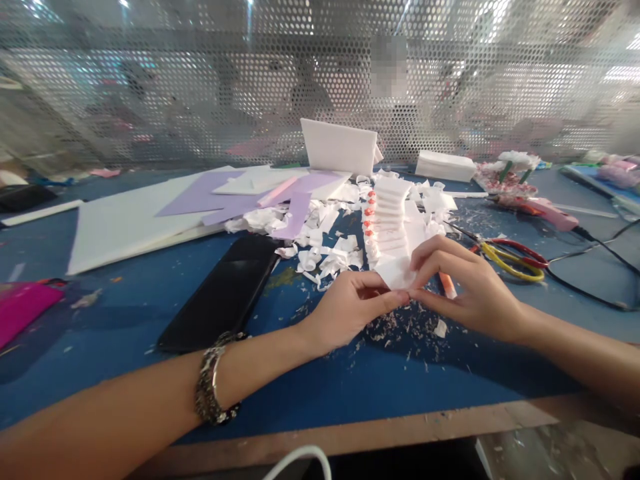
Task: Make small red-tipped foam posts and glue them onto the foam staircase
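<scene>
A small white paper piece (397,271) is pinched between my two hands near the middle of the table. My left hand (347,305) grips its lower left edge with thumb and fingers. On its right side, the closed fingers of my right hand (457,287) hold the same paper, the fingertips of both hands almost touching. Just behind it lies a row of folded white paper pieces (391,213) with small red-orange bits along the left side. An orange and white stick (447,285) shows behind my right hand.
White scraps (320,247) surround the row. A black case (220,293) and purple sheets (200,193) lie left. Yellow- and red-handled scissors (515,259) and a pink glue gun (553,215) with a black cable lie right. A perforated metal screen (200,87) stands behind.
</scene>
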A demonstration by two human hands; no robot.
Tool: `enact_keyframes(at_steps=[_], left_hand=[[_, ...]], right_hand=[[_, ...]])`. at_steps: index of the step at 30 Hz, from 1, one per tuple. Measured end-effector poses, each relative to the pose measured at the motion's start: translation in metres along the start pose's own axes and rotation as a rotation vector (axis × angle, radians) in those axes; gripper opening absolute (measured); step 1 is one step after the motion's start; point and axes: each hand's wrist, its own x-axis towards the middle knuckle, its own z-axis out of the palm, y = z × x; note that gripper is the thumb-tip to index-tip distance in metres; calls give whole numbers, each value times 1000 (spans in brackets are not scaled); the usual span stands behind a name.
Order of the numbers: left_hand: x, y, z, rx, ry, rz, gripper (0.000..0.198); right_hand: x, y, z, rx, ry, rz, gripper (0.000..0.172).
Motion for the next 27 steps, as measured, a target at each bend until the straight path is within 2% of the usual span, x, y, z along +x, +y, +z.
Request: enact_keyframes(at_steps=[2,8,13,19,23,27], left_hand=[[1,-1,-1,6,8,6,28],[2,-4,-2,-61,-16,24,23],[3,-8,-5,-153,-31,18,20],[5,-6,-5,-201,-88,-14,18],[5,-5,-4,-148,-101,8,21],[2,-2,-3,19,-81,49,28]], right_hand=[[-1,1,0,-31,-6,-30,4],[-3,-1,-7,-339,-35,-246,9],[-3,-2,-13,-410,-80,-287,14],[-4,-5,-16,-532,-52,-441,13],[-6,-8,-15,-525,-36,-432,15],[-6,-8,-11,-486,-36,-321,13]])
